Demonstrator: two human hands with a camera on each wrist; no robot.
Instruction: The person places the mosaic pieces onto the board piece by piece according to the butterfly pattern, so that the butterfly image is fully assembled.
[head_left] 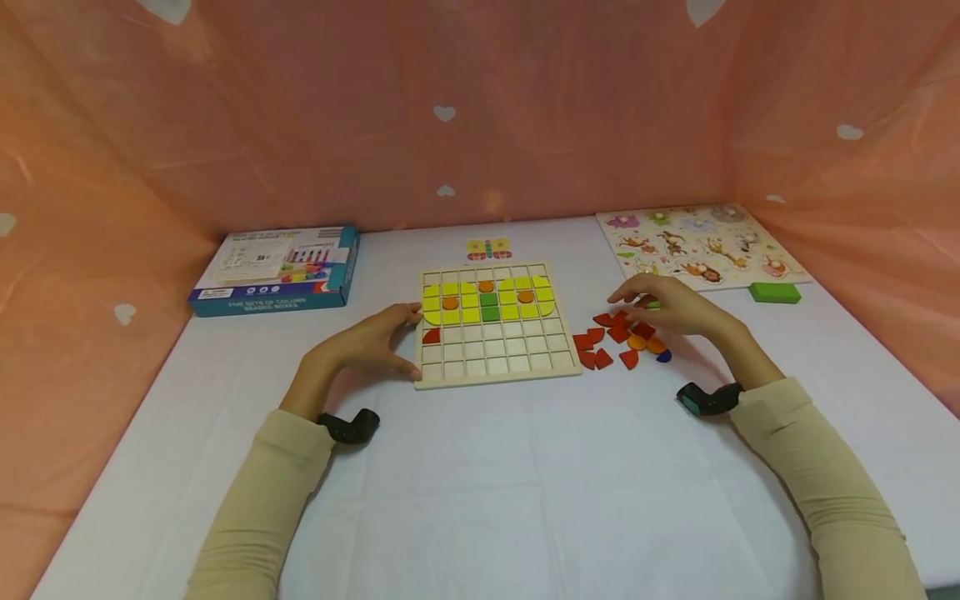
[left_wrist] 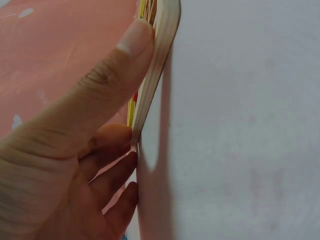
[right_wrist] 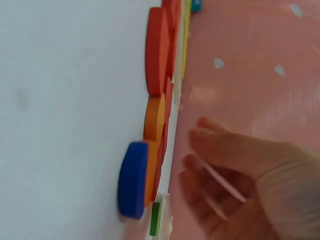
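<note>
A square, pale wooden grid board [head_left: 498, 367] lies at centre, its far half bearing flat yellow, orange and green pieces [head_left: 470, 315]. The left hand [head_left: 372, 340], open, touches the board's left edge; the right hand [head_left: 678, 307], loosely curved and empty, hovers over scattered flat red and orange pieces [head_left: 619, 334] at right.

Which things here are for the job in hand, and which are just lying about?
Likely in use:
grid board, touched by left hand
pieces on it and near right hand
butterfly picture

Likely lying about:
box
animal puzzle
green block
</note>
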